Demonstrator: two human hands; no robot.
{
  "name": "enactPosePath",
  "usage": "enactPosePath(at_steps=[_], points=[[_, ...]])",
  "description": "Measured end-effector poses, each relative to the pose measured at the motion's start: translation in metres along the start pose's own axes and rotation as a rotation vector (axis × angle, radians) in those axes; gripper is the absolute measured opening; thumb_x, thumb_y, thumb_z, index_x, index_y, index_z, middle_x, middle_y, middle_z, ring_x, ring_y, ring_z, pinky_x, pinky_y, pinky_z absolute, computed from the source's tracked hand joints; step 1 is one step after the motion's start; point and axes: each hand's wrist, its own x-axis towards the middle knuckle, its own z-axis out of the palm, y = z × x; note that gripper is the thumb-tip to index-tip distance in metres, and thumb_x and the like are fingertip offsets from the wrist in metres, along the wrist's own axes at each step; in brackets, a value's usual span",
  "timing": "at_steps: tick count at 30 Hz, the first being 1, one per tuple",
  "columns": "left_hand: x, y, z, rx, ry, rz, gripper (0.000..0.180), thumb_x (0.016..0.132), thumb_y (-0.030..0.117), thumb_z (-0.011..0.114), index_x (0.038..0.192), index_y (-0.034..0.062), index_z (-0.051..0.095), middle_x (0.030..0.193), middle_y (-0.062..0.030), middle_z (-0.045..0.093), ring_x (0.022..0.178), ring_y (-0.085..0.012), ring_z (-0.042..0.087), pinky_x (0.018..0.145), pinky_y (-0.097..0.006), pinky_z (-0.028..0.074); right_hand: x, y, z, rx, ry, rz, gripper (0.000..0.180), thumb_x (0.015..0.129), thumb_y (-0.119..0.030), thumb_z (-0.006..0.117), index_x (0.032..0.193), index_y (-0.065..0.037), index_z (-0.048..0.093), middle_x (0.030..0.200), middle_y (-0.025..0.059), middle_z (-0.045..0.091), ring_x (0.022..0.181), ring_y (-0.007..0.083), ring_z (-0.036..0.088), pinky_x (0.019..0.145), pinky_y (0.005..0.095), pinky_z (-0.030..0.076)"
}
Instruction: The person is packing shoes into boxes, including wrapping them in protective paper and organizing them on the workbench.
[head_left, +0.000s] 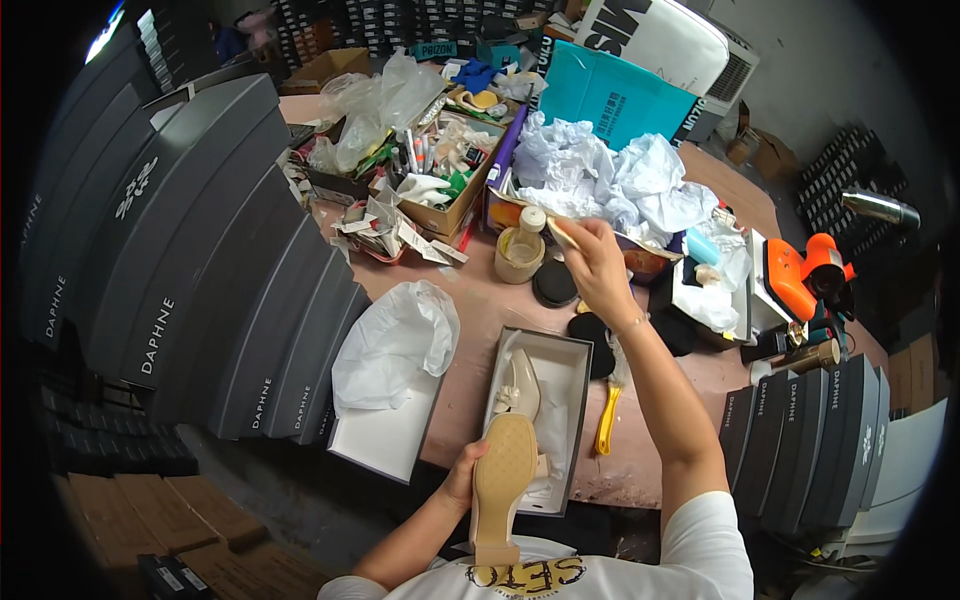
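My left hand (463, 476) is closed around a beige heeled shoe (505, 470), held with its quilted-pattern sole facing up and its heel toward me. Beyond it, the other beige shoe (518, 386), with a bow on its upper, lies in a grey shoebox (575, 400) lined with white paper. My right hand (597, 262) reaches far forward and pinches a small, flat, pale pad (566, 236); its exact kind is unclear. Just left of those fingers are a white-capped bottle (532, 220) and a stained, pale round jar (519, 258). A round black lid-like disc (555, 284) lies below them.
A white-lined box part (380, 440) holding crumpled tissue is left of the shoebox. Tall stacks of dark shoeboxes (200, 270) flank the left side, with more (800, 440) at right. A yellow-handled brush (608, 415), an orange tool (790, 275) and a tissue-filled carton (600, 180) occupy the table.
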Motion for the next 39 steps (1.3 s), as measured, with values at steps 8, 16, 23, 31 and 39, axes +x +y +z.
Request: enactPosePath(at_steps=[8, 16, 23, 31, 39], points=[[-0.001, 0.001, -0.005, -0.025, -0.032, -0.033, 0.075, 0.084, 0.055, 0.054, 0.132, -0.0024, 0.046, 0.122, -0.0151, 0.058, 0.106, -0.0194, 0.059, 0.088, -0.030, 0.049, 0.032, 0.025, 0.068, -0.318, -0.053, -0.009, 0.038, 0.082, -0.023, 0.066, 0.120, -0.020, 0.059, 0.112, 0.0169, 0.055, 0.097, 0.0369, 0.059, 0.078, 0.0431, 0.050], [0.003, 0.002, -0.011, -0.033, -0.057, -0.088, 0.089, 0.078, 0.056, 0.059, 0.140, -0.0036, 0.033, 0.134, -0.0258, 0.045, 0.115, -0.0302, 0.055, 0.096, -0.039, 0.048, 0.026, 0.054, 0.080, -0.016, 0.164, -0.050, 0.037, 0.080, -0.007, 0.068, 0.115, -0.006, 0.057, 0.109, 0.0191, 0.058, 0.099, 0.0373, 0.058, 0.089, 0.0380, 0.046], [0.006, 0.004, -0.008, -0.012, -0.086, -0.052, 0.090, 0.080, 0.058, 0.056, 0.140, -0.0033, 0.032, 0.135, -0.0273, 0.044, 0.117, -0.0320, 0.054, 0.096, -0.039, 0.048, -0.061, 0.100, 0.006, 1.083, 0.910, 0.606, 0.033, 0.091, -0.006, 0.059, 0.121, -0.007, 0.045, 0.101, 0.0069, 0.059, 0.083, 0.0172, 0.061, 0.069, 0.0317, 0.057], [-0.017, 0.009, 0.018, 0.026, -0.044, 0.047, 0.095, 0.085, 0.076, 0.035, 0.142, -0.0002, 0.032, 0.134, -0.0249, 0.045, 0.115, -0.0315, 0.056, 0.091, -0.040, 0.051, 0.003, 0.044, 0.063, 0.062, 0.507, 0.000, 0.036, 0.083, -0.007, 0.068, 0.118, -0.003, 0.057, 0.108, 0.0169, 0.059, 0.103, 0.0303, 0.057, 0.089, 0.0366, 0.045], [-0.038, 0.012, 0.027, 0.202, -0.003, 0.175, 0.089, 0.089, 0.072, 0.032, 0.146, 0.0045, 0.026, 0.134, -0.0194, 0.046, 0.114, -0.0261, 0.055, 0.094, -0.037, 0.047, -0.012, 0.003, 0.042, -0.027, 0.059, 0.080, 0.032, 0.091, -0.017, 0.059, 0.121, -0.006, 0.059, 0.098, 0.0193, 0.058, 0.095, 0.0354, 0.056, 0.084, 0.0395, 0.046]])
